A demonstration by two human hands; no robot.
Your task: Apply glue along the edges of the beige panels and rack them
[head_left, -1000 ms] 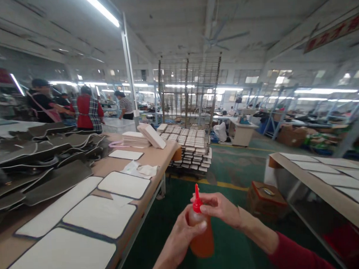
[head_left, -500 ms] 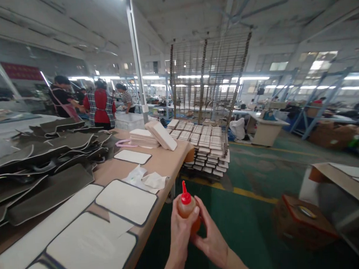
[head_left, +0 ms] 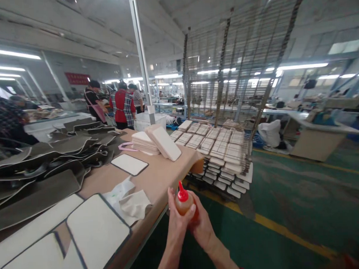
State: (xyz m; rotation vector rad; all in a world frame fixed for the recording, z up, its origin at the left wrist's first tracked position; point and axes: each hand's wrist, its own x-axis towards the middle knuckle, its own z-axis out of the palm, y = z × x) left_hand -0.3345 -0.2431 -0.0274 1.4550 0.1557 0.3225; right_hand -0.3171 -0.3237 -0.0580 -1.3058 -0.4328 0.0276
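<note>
A squeeze bottle point(head_left: 183, 205) with a red pointed nozzle and amber contents stands upright between my hands, just off the table's edge. My left hand point(head_left: 177, 221) wraps round its near left side, thumb across the front. Behind and to the right, my right hand point(head_left: 202, 224) closes on the same bottle; its fingertips are partly hidden. Left of the hands, a crumpled white cloth point(head_left: 135, 206) lies near the edge of the brown-covered table point(head_left: 163, 174). White panels with dark borders, such as the rounded panel point(head_left: 99, 231), lie flat on the near part.
Dark grey sheet pieces point(head_left: 45, 166) are heaped on the left. A stack of pale boards point(head_left: 144, 142) with tilted boards point(head_left: 163, 141) stands at the far table end. Beyond is a wire rack point(head_left: 215, 141) loaded with panels. Several people work at the back left. Green floor point(head_left: 287, 197) lies right.
The view has turned and moved forward, bringing the rack and board stack closer. Both hands still hold the bottle; my right hand has closed in more tightly against it.
</note>
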